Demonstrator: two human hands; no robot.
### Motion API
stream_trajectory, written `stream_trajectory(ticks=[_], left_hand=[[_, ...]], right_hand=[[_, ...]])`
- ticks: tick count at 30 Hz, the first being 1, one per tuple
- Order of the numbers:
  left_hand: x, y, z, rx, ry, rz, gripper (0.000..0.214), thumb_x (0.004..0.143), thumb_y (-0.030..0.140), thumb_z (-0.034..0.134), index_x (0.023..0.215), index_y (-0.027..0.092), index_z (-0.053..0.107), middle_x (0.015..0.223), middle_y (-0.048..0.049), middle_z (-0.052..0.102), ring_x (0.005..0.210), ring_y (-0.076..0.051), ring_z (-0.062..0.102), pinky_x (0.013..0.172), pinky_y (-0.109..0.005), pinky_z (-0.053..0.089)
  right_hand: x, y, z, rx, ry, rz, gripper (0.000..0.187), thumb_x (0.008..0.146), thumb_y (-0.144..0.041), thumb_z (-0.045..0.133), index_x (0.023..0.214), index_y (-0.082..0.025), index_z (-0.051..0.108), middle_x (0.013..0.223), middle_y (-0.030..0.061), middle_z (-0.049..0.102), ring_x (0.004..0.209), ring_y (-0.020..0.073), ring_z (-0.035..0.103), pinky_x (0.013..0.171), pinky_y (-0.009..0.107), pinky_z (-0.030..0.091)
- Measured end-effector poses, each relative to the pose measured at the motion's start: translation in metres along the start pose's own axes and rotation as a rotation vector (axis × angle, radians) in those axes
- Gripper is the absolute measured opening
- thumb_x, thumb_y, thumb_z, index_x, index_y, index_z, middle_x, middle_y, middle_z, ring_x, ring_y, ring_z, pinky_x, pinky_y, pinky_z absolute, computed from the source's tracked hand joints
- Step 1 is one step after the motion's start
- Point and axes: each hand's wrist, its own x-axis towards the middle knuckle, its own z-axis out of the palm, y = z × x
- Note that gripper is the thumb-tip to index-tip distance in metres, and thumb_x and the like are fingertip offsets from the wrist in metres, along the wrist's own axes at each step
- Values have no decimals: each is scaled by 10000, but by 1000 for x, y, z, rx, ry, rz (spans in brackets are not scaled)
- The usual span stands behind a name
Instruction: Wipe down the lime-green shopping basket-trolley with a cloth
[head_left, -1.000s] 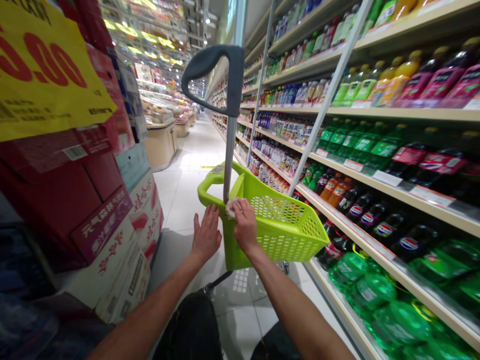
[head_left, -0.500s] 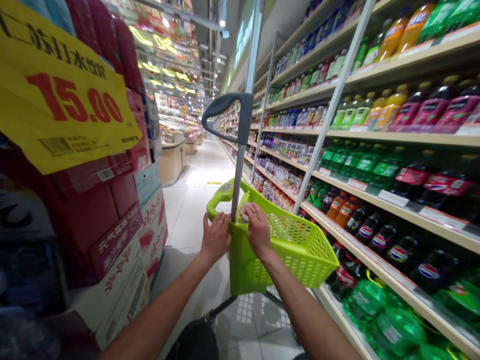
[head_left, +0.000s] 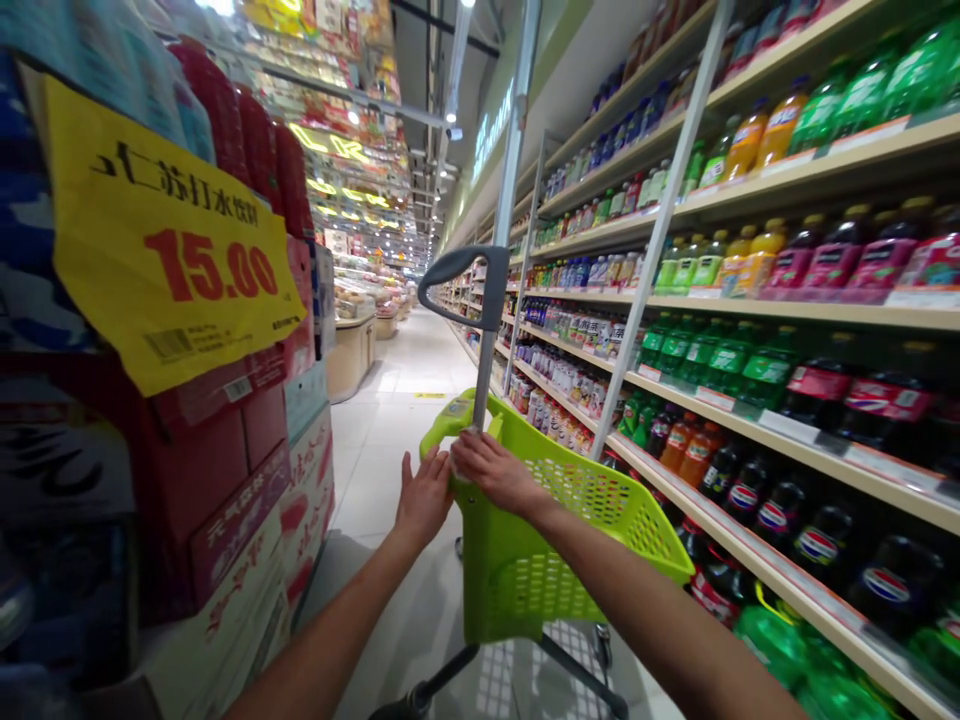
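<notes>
A lime-green shopping cart basket [head_left: 534, 590] with perforated sides stands before me, a metal pole with a grey loop handle [head_left: 491, 290] rising from its near end. My right hand [head_left: 499, 475] presses on the near rim at the foot of the pole, over a crumpled pale cloth that the fingers now mostly cover. Against the near left corner rests my left hand [head_left: 424, 500], fingers stretched out and thumb apart, with nothing seen in it. Its fingertips are close to those of the right hand.
Shelves of bottled drinks [head_left: 750, 350] line the right side, close to the basket. Stacked drink cartons [head_left: 225, 480] with a yellow price sign [head_left: 202, 270] stand at the left. The tiled aisle [head_left: 405, 350] runs ahead between them. The cart's wheeled legs [head_left: 442, 680] spread below.
My right hand has moved left with the cloth, from the inner side of the pole to the near corner. The left hand stays at the corner. The view has tilted up slightly.
</notes>
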Motion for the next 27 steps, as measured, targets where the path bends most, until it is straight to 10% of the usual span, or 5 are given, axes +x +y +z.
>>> stream_trajectory(ticks=[7, 12, 16, 27], left_hand=[[3, 0, 2, -29, -13, -8, 373, 797, 182, 424, 1163, 175, 493, 1227, -101, 535, 1198, -255, 412, 1035, -563, 123], [5, 2, 0, -56, -19, -24, 337, 787, 179, 451, 1117, 197, 516, 1190, -96, 561, 1168, -259, 442, 1020, -552, 156], [5, 6, -1, -75, 10, -15, 314, 773, 182, 483, 1084, 200, 527, 1158, -93, 578, 1137, -263, 465, 1002, -530, 186], [-3, 57, -6, -125, 53, 3, 274, 751, 185, 520, 1025, 177, 521, 1083, -104, 593, 1101, -262, 470, 925, -463, 275]], right_hand=[[48, 37, -35, -62, 263, 281, 356, 857, -87, 369, 1173, -149, 520, 1325, 77, 431, 1315, 222, 196, 1069, 442, 236], [-16, -11, 17, 108, 213, 208, 336, 854, -118, 399, 1142, -190, 555, 1259, 48, 507, 1292, 193, 267, 1040, 392, 327], [-76, -55, 56, 222, 338, 492, 399, 847, -93, 379, 1210, -211, 496, 1299, 65, 461, 1279, 170, 295, 1017, 376, 366], [-102, -75, 38, 338, 430, 818, 475, 780, -27, 341, 1194, -189, 507, 1284, 109, 444, 1227, 200, 360, 1011, 459, 339]])
